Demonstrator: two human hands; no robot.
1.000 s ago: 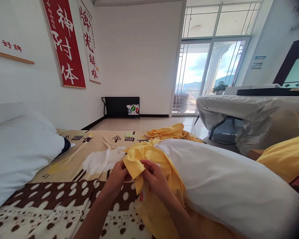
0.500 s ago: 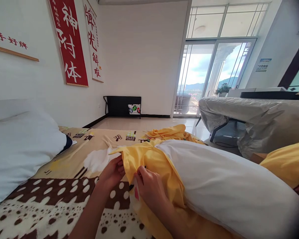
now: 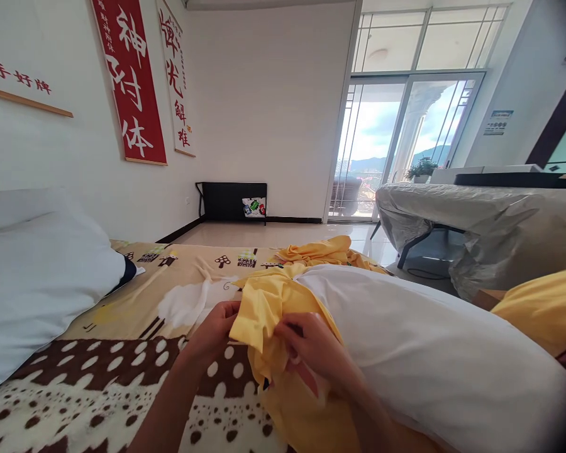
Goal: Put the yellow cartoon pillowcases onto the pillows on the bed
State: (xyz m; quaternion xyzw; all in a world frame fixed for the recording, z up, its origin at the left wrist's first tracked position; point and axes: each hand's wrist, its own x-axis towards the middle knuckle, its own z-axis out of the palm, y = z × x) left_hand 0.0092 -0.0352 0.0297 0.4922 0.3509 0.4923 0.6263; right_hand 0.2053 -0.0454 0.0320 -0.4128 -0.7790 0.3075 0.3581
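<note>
A yellow fabric cover (image 3: 259, 308), with a pink and white print on its lower part, lies bunched at the near end of a long white pillow-like cushion (image 3: 400, 340). My left hand (image 3: 219, 324) pinches the cover's left edge, its fingertips partly behind the cloth. Just to the right, my right hand (image 3: 306, 340) grips a fold of the same cover between thumb and fingers. Between the two hands the cloth is creased and raised. Both hands are above a patterned brown and cream blanket (image 3: 170, 396).
At left rests a white pillow (image 3: 38, 270). More yellow cloth (image 3: 318, 251) lies at the blanket's far edge, and another yellow piece (image 3: 547, 308) is at right. Beyond stand a plastic-covered table (image 3: 453, 204), a black folded item (image 3: 224, 201) against the wall, and a glass door (image 3: 377, 151).
My right hand has moved right and pulled its fold of the cover along. The cover's edge by my left hand has folded over, and more of the pink print shows.
</note>
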